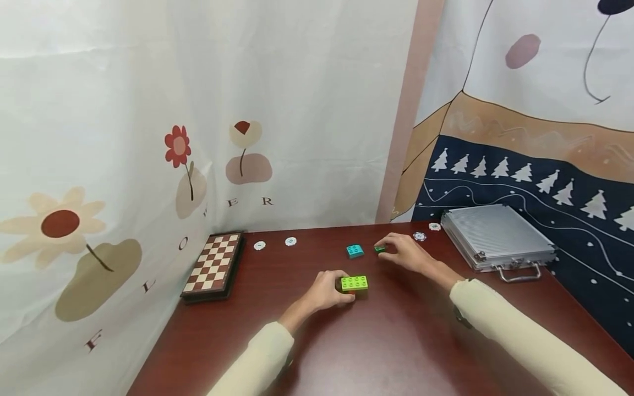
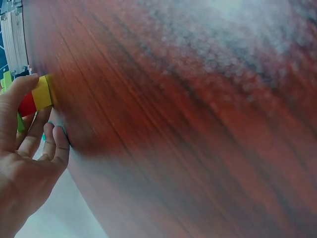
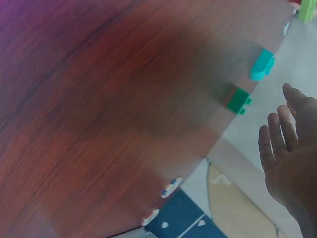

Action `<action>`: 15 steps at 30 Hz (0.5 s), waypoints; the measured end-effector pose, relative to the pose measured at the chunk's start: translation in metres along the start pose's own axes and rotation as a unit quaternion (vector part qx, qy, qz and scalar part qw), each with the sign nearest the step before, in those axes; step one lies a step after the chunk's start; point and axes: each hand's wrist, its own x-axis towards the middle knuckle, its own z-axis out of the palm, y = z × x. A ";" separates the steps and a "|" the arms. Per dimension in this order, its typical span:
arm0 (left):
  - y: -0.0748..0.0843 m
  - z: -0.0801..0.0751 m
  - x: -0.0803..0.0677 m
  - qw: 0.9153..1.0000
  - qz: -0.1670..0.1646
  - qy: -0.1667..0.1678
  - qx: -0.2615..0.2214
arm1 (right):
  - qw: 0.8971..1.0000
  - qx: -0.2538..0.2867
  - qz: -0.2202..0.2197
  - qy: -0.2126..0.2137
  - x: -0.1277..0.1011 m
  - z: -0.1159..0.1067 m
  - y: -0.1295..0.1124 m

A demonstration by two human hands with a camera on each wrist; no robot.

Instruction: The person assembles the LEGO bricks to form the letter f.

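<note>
Just below the centre of the head view, the left hand (image 1: pixel 324 291) pinches a block stack (image 1: pixel 354 283), lime-green on top, with red and yellow pieces visible from the left wrist. Right of centre, the right hand (image 1: pixel 408 254) reaches beside a small green block (image 3: pixel 238 100); its fingers are extended, thumb apart, pinching nothing. A turquoise block (image 1: pixel 354 251) lies just left of the green one on the dark red table (image 1: pixel 396 341).

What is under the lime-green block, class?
Under the lime-green block: a red block, then a yellow block below it. The left hand covers parts of both, so those parts cannot be seen.
</note>
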 end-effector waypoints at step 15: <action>0.002 -0.008 -0.002 0.999 0.016 0.009 -0.027 | 1.000 -0.027 0.001 0.005 0.016 0.015 0.026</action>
